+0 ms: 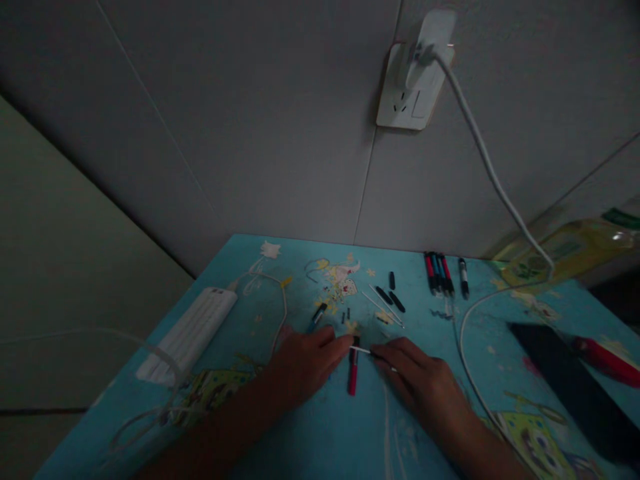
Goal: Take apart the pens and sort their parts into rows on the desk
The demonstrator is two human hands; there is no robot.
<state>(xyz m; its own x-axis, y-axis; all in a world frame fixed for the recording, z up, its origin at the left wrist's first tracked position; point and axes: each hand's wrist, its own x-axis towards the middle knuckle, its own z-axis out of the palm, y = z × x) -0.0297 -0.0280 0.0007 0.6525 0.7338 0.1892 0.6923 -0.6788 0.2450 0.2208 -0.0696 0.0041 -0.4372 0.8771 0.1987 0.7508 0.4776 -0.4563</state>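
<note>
My left hand is closed, its thumb and forefinger pinching the left end of a thin white pen refill. From the other side, my right hand grips the same refill, with a small dark part at its fingertips. Below the refill lies a red and black pen barrel on the table. A blue pen barrel rests just beyond my left hand. Two small dark springs or pieces are nearby. Farther off lie white refills and several black grips.
Pens in a row and a separate pen lie near the wall. A white power strip is at left. At right are a yellow bottle, a dark flat strip, a red object and a charging cable.
</note>
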